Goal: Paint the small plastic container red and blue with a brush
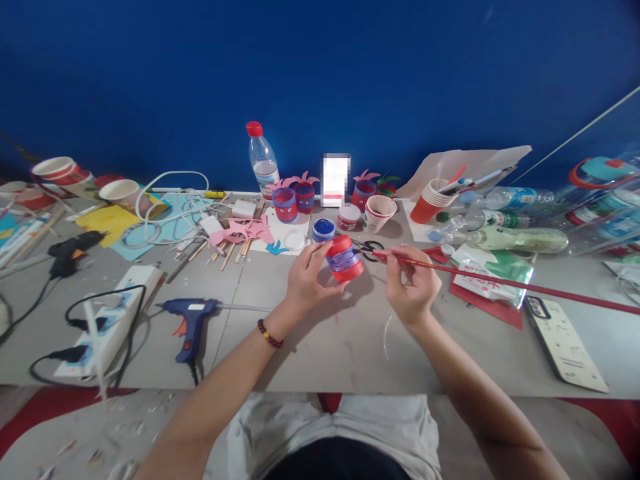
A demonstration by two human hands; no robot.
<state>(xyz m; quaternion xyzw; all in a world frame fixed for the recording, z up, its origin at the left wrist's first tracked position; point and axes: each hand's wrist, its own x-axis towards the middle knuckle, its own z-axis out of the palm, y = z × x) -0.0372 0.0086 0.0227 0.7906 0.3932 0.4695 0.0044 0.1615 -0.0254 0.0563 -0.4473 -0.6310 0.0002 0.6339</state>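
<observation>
My left hand (311,280) grips a small cylinder (342,259), red at both ends with a purple-blue band round its middle, tilted above the table. In my right hand (413,283) is a long red-handled paintbrush (450,268), pinched near its head. The bristles touch or nearly touch the purple-blue band. Just behind the cylinder stand an open jar of blue paint (323,230) and a pink-and-white jar (349,217). A paper cup (379,212) is to their right. Scissors (371,251) lie partly hidden behind the cylinder and brush.
Decorated red-and-blue cups (285,205) line the back. A blue glue gun (193,327) and white power strip (107,327) lie left, with cords. A bottle (263,160) stands behind. At right are plastic bottles (523,238), a cup of brushes (434,201) and a phone (567,343).
</observation>
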